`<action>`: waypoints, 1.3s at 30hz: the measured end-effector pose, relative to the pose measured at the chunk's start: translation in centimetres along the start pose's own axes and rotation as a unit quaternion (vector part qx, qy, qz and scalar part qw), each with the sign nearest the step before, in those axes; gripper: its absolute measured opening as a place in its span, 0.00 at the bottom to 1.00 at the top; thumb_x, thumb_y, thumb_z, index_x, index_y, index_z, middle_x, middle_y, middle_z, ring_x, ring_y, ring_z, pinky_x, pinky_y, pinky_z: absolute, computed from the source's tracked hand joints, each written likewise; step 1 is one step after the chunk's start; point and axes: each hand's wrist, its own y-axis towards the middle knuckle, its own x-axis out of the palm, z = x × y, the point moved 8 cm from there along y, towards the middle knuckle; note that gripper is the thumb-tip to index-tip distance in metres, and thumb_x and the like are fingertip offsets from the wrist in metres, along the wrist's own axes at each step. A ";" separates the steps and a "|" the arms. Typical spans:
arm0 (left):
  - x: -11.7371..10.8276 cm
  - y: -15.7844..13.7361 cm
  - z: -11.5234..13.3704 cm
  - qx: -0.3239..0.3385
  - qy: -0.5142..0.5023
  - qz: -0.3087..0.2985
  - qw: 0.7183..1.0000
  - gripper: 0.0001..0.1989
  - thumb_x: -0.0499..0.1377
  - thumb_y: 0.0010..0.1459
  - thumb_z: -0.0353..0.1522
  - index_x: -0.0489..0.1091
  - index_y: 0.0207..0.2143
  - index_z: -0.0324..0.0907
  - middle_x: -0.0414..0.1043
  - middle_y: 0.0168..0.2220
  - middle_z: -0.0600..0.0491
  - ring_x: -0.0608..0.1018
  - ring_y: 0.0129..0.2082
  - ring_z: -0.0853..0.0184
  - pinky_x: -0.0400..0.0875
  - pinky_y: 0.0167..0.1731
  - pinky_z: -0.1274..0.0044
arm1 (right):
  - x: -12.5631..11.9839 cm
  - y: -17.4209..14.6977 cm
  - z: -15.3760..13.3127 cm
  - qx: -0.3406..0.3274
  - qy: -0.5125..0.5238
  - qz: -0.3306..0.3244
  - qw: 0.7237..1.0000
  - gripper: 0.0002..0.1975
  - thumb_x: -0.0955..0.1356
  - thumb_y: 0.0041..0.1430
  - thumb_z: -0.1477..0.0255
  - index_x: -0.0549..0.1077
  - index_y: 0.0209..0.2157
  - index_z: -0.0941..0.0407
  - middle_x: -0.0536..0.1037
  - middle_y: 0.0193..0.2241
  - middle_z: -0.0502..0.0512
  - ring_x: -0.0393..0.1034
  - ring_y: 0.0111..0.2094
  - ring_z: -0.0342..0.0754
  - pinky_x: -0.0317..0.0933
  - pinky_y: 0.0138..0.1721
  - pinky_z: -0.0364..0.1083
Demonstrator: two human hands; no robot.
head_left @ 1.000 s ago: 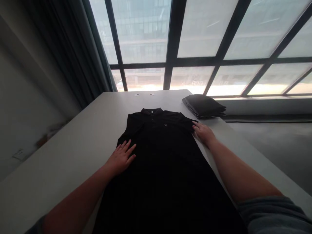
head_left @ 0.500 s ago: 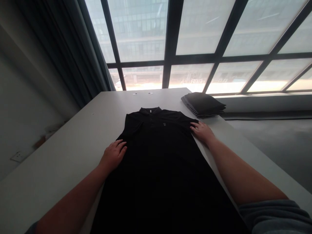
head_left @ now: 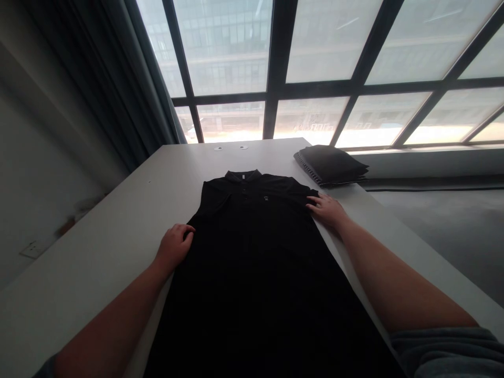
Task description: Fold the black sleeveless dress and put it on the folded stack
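A black polo shirt (head_left: 255, 262) lies spread out, front up, with its collar at the far end and a small light logo on the chest. Its lower end runs out of view at the bottom. My left hand (head_left: 175, 244) is at the shirt's left edge below the sleeve, its fingers curled and closed on the fabric. On the other side, my right hand (head_left: 326, 210) rests with fingers spread on the right sleeve's edge.
Beneath the shirt is a white table (head_left: 118, 231). A stack of dark folded cloth-like pieces (head_left: 333, 164) sits at the table's far right edge. Beyond are large windows (head_left: 315, 47) and a dark curtain (head_left: 114, 68) at the left.
My left hand has slid slightly left, its fingers going from lying on the shirt to curled at its edge. My right hand stays almost in place.
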 end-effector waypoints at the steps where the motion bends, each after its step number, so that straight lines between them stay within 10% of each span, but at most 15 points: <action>1: 0.0 0.0 0.0 -0.001 0.002 -0.001 1.000 0.16 0.51 0.62 0.39 0.75 0.41 0.44 0.77 0.45 0.45 0.77 0.48 0.53 0.70 0.54 0.60 | -0.1 0.1 -0.1 -0.005 0.007 0.003 1.000 0.27 0.65 0.67 0.55 0.76 0.62 0.51 0.72 0.63 0.63 0.64 0.65 0.61 0.58 0.67 0.59; 17: 0.0 -0.1 0.0 -0.004 0.006 -0.007 1.000 0.15 0.53 0.61 0.41 0.75 0.42 0.44 0.77 0.46 0.45 0.77 0.48 0.54 0.71 0.55 0.60 | -3.9 -1.3 -2.5 0.024 0.172 0.027 0.984 0.27 0.68 0.61 0.63 0.77 0.60 0.56 0.83 0.44 0.61 0.77 0.44 0.56 0.70 0.52 0.53; 25: 0.1 0.1 -0.1 0.004 0.005 -0.010 1.000 0.17 0.52 0.61 0.42 0.75 0.41 0.44 0.77 0.46 0.45 0.77 0.49 0.53 0.70 0.55 0.60 | -4.0 -1.4 -2.2 0.052 0.267 0.036 0.962 0.30 0.61 0.69 0.56 0.71 0.66 0.55 0.74 0.63 0.59 0.69 0.64 0.57 0.62 0.67 0.56; 39: -0.1 0.1 0.1 -0.007 0.004 -0.019 1.000 0.18 0.52 0.61 0.43 0.75 0.42 0.43 0.76 0.47 0.44 0.77 0.48 0.52 0.71 0.53 0.59 | -6.1 -1.7 -6.6 -0.036 0.204 0.070 0.976 0.34 0.65 0.66 0.60 0.64 0.71 0.54 0.57 0.73 0.59 0.55 0.73 0.57 0.56 0.71 0.57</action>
